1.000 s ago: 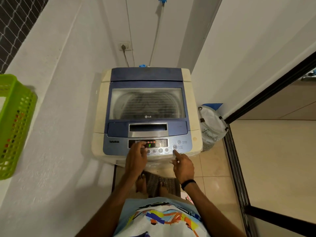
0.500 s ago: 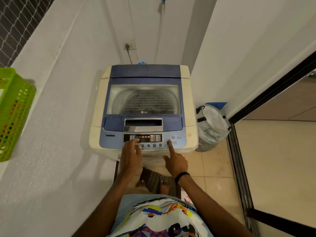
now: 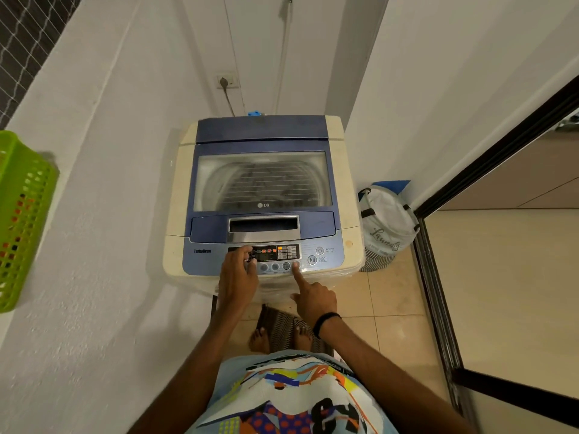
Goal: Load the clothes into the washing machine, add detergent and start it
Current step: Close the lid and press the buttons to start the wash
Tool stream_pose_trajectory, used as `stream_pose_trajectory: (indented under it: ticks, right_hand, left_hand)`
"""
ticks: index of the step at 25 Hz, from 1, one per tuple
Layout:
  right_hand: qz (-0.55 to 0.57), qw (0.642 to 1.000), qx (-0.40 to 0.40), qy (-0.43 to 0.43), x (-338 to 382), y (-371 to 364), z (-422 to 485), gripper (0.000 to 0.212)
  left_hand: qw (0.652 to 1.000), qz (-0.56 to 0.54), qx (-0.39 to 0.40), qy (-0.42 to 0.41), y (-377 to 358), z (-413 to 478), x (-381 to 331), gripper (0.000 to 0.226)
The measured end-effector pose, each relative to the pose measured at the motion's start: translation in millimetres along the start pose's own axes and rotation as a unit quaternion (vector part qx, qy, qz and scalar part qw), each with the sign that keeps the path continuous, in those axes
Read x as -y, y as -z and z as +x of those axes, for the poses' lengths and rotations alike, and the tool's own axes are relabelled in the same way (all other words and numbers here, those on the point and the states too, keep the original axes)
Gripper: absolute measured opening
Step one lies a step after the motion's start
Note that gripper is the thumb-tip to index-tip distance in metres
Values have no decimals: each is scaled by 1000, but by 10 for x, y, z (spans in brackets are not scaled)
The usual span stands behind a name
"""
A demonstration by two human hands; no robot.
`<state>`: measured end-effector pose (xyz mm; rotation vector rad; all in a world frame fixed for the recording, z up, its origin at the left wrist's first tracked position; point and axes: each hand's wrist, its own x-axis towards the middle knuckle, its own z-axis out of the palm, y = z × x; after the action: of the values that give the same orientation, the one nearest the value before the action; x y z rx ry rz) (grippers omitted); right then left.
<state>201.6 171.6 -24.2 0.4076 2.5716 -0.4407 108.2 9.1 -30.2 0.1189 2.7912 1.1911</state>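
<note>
A cream and blue top-loading washing machine [image 3: 341, 170] stands against the back wall with its see-through lid [image 3: 261, 181] down; dark clothes show dimly in the drum. The control panel [image 3: 272, 253] at the front is lit with red digits. My left hand [image 3: 238, 274] rests on the panel's left end, fingers curled over the buttons there. My right hand [image 3: 313, 296] points with the index finger, its tip on the rightmost round button in the lower row, left of the start/pause button [image 3: 312, 260]. Neither hand holds anything.
A white laundry bag [image 3: 387, 223] sits on the floor right of the machine. A green plastic basket [image 3: 22, 220] hangs on the left wall. A dark door frame [image 3: 438, 292] runs along the right. My bare feet stand on a striped mat [image 3: 279, 327].
My right index finger has moved left from the start/pause button to the round button beside it. The display digits have changed. My left hand stays on the panel.
</note>
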Motion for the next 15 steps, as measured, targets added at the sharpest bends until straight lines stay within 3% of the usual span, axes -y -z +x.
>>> stream_pose_trajectory:
  ticks: [5,10,15]
  right_hand:
    - [-13,1000,-6,-27,84,9,17,75]
    - [34,998,-44,-28,88,149,95,47]
    - [10,998,-38,-39,196,123,45,58]
  left_hand:
    - [1000,-4,5,9,33,-7,57,29]
    - [1000,-13,2,5,87,-52,30,29]
    - [1000,-12,-4,15,153,-42,85,28]
